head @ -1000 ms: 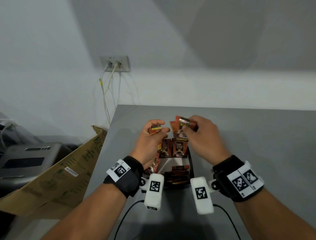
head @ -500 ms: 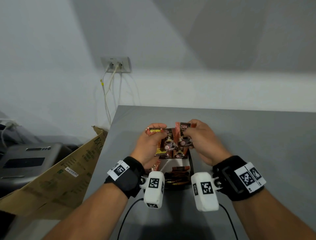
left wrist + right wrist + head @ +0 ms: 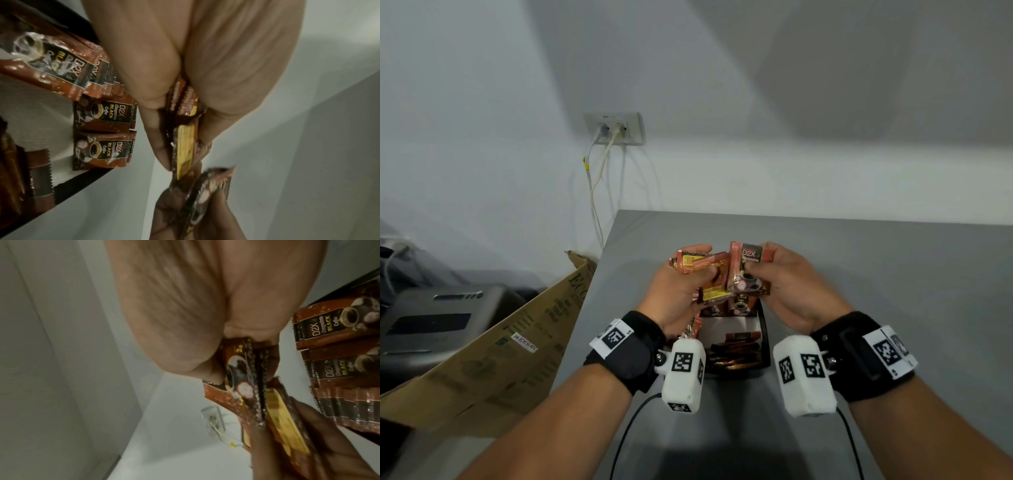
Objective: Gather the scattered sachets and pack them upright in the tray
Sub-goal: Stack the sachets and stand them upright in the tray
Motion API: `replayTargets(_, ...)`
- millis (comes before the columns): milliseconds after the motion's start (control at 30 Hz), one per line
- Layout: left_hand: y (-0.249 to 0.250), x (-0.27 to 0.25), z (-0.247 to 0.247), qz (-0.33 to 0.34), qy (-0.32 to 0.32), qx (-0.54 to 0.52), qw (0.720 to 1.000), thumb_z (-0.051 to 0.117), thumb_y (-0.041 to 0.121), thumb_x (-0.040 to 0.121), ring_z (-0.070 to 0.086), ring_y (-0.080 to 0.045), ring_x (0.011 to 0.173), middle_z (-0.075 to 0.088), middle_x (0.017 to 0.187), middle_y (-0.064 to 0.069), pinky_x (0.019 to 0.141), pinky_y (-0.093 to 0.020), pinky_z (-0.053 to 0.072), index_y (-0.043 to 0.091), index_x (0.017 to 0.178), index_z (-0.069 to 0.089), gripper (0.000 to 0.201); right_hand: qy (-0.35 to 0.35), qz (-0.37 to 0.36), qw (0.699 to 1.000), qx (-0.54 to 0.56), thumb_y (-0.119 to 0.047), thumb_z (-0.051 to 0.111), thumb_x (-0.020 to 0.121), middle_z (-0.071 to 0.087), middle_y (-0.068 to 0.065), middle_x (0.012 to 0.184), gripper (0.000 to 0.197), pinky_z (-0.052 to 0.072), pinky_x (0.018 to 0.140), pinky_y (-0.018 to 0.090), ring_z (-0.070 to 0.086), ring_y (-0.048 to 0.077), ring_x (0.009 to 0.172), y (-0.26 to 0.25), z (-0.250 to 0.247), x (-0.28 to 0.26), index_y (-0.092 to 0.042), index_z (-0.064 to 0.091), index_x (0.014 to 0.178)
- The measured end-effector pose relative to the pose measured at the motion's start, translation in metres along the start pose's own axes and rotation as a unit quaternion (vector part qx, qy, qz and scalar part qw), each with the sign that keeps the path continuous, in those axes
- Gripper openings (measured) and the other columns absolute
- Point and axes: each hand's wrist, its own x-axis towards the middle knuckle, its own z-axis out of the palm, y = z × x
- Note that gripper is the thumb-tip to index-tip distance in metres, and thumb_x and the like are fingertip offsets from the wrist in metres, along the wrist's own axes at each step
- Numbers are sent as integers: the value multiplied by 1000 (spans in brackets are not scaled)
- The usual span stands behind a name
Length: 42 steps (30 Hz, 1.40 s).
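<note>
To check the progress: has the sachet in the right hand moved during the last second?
Yes. The sachet in the right hand came lower, away from the table's far edge, nearer the tray.

Brown foil coffee sachets (image 3: 748, 274), printed "D2X Black Coffee" with cup picture, being held above tray (image 3: 764, 337): one bunch showing printed fronts, other bunch (image 3: 697, 262) showing yellow-panelled backs, two bunches touching edge to edge. Black tray with white floor sitting on grey table. More sachets (image 3: 102, 147) standing upright in row at tray's far end, fronts facing near side. Further sachets (image 3: 736, 353) lying flat, overlapping, at tray's near end.
</note>
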Motion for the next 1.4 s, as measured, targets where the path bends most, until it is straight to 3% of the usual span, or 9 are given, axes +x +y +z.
replayTargets(167,0,0,8,-17,7,45,999,60,23,98,67,-25,84,71,100,-15,67,-35,56,9,122,63,28,66,-91,979,-170,-4,58,98,71,8,94,14,58,76,37,69,21,85,5,7,1,-17,62,98)
replayTargets(267,3,0,4,-101,33,-14,994,58,52,94,57,-19,65,63,80,-9,58,-31,48,15,104,66,39,87,-232,917,-312,-11,59,98,69,-7,94,22,55,79,28,68,13,89,-4,-1,-3,-32,58,94)
replayTargets(400,3,4,1,-98,43,-60,992,66,15,88,65,-19,66,67,89,-13,55,-27,52,13,104,63,17,-26,-260,854,-450,-11,63,96,66,-6,98,18,53,77,27,63,8,90,-1,-3,-11,-29,64,96)
replayTargets(633,5,7,-2,15,65,-36,997,60,-13,87,71,-28,79,72,95,-18,71,-39,56,10,88,74,27,24,-116,988,-95,4,57,95,73,14,98,19,57,75,38,69,24,84,13,-4,-3,-15,63,92)
replayTargets(800,-1,2,7,-1,28,-1,1000,60,-11,86,68,-32,91,71,103,-19,78,-40,56,0,113,65,30,64,-107,979,-162,-5,57,96,71,3,83,17,58,71,44,69,19,74,14,4,8,-20,60,91)
replayTargets(967,19,2,1,-15,-9,86,996,60,-14,84,68,-34,93,70,104,-19,72,-40,59,6,121,63,42,-50,-99,903,-414,-14,59,93,71,5,87,14,57,79,48,72,23,81,-16,-8,6,-28,60,90)
replayTargets(1133,14,2,3,3,14,105,994,59,-17,87,71,-25,81,71,95,-17,64,-32,58,-1,123,58,39,49,-63,988,-131,-2,55,96,71,6,85,15,55,75,41,69,23,81,-7,-5,7,-15,59,93)
replayTargets(1300,6,1,11,9,4,79,997,58,-9,91,72,-29,88,71,109,-23,71,-37,60,-8,122,58,31,63,-42,989,-130,-5,54,98,67,10,103,17,56,92,52,66,25,94,14,9,10,-19,52,108)
replayTargets(1400,8,2,5,-43,17,-28,999,43,-3,94,70,-37,97,70,112,-26,87,-51,58,-1,129,57,37,105,-57,992,-51,-2,53,100,67,7,110,32,59,78,41,68,21,94,11,4,13,-18,48,127)
